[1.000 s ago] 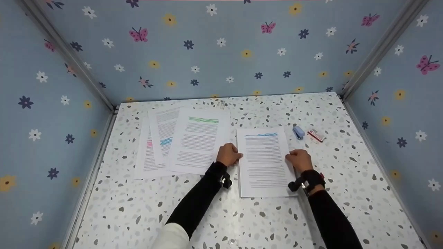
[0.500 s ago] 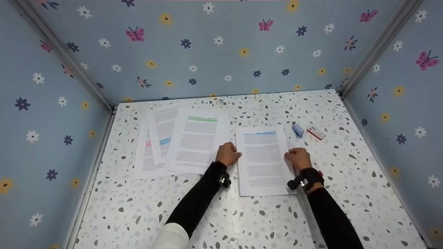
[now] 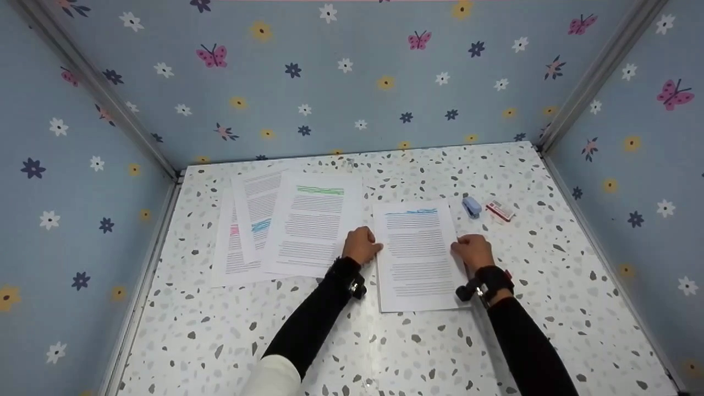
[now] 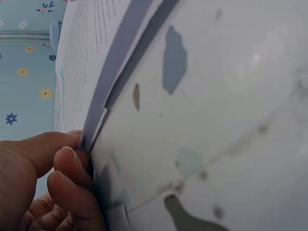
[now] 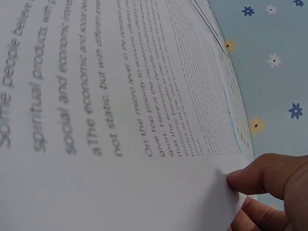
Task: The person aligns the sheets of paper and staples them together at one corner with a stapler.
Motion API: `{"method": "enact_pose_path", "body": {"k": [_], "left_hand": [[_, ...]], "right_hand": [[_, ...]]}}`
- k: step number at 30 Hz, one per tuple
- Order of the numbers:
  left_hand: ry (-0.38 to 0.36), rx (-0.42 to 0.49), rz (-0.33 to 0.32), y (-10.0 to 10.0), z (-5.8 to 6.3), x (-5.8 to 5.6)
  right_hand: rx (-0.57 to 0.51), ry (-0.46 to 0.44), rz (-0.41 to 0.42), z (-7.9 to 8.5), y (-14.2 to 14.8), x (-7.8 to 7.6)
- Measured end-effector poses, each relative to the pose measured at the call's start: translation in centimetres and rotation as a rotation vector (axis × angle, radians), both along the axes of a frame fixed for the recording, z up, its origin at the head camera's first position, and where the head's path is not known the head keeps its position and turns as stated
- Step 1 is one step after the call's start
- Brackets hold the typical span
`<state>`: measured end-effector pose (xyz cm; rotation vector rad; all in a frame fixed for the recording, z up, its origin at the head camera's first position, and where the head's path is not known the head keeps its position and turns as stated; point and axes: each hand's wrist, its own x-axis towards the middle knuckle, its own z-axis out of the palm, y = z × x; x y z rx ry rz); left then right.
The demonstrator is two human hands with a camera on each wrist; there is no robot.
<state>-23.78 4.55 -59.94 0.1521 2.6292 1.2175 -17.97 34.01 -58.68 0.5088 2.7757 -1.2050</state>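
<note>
The left hand (image 3: 361, 246) and right hand (image 3: 474, 252) are pinching the stack (image 3: 418, 258) at its 9 and 3 o'clock edges. It's looking nearly squared; fanned sheets (image 3: 300, 225) toward 9 o'clock are lying ungathered, the stapler (image 3: 471, 208) near 1 o'clock sitting unused.

A light-blue mini stapler (image 3: 471, 207) lies on the speckled white table (image 3: 220, 330), just beside a small red-and-white box (image 3: 499, 211). Further left, overlapping printed sheets (image 3: 305, 231) bear pink, blue and green marks. Pale-blue panels (image 3: 330, 49) patterned with flowers and butterflies stand around, grey strips (image 3: 99, 91) at their corners.
</note>
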Motion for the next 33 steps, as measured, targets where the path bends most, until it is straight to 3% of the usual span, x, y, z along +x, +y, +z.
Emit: {"method": "enact_pose_path", "body": {"k": [6, 23, 33], "left_hand": [[-0.028, -0.004, 0.005, 0.06, 0.11, 0.02], [-0.004, -0.011, 0.001, -0.01, -0.45, -0.17], [0.013, 0.011, 0.010, -0.11, -0.55, 0.11]], "right_hand": [[0.007, 0.000, -0.020, 0.09, -0.08, 0.00], [0.082, -0.048, -0.038, 0.08, 0.19, -0.05], [0.122, -0.014, -0.011, -0.10, 0.34, 0.12]]}}
